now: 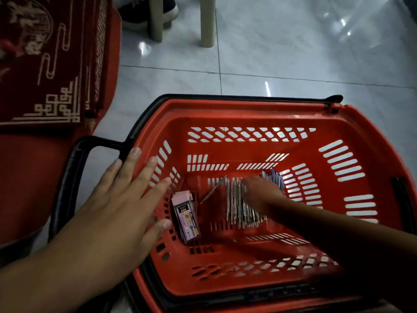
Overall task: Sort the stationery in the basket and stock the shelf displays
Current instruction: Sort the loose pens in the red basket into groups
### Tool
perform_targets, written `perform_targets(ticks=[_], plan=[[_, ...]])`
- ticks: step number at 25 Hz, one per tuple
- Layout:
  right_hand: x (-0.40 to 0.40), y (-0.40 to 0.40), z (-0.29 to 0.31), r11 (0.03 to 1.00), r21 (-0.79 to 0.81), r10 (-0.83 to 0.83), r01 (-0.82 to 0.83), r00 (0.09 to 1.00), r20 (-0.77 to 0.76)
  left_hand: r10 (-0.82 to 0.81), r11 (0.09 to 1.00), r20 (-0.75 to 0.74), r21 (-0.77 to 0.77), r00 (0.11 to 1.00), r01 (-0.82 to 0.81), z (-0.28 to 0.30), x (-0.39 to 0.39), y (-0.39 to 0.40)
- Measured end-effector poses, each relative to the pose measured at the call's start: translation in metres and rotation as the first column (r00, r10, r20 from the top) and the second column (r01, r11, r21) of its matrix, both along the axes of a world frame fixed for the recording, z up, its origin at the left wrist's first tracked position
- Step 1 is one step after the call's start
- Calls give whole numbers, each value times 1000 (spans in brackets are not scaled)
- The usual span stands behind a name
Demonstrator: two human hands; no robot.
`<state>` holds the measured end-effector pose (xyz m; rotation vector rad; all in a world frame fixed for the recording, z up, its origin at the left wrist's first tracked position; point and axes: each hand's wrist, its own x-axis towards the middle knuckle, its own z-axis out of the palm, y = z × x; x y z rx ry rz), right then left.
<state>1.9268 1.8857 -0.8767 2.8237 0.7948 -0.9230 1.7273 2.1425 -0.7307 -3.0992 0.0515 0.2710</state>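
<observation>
A red plastic basket [259, 114] with black handles stands on the tiled floor. On its bottom lie a bundle of pens [239, 206], a single thin pen [213, 189] and a few small purple and pink boxes [186, 216] at the left wall. My left hand [117, 199] rests flat with straight fingers on the basket's left rim. My right hand [261, 195] reaches down into the basket onto the pens; it is blurred, so its fingers are not clear.
A red patterned mat [45, 64] lies folded at the upper left. Beige stool legs [207, 21] and a person's dark shoe [140, 12] stand on the grey tiles [293, 53] beyond the basket. A black basket handle [74, 172] sticks out to the left.
</observation>
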Motion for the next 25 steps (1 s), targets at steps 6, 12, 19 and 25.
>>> perform_targets(ticks=[6, 12, 19, 25], plan=[[-42, 60, -63, 675, -217, 701, -705, 705, -108, 39, 999, 15, 16, 999, -39, -6, -5, -7], [-45, 42, -64, 648, -237, 699, -724, 688, -195, 74, 997, 32, 20, 997, -74, -12, -4, -1], [-50, 13, 35, 778, -88, 612, -622, 782, -119, 31, 997, -129, 75, 991, -21, -8, 21, -19], [-85, -32, 164, 949, 109, 293, -297, 955, 51, -16, 999, -187, -52, 982, 6, 43, 33, -93]])
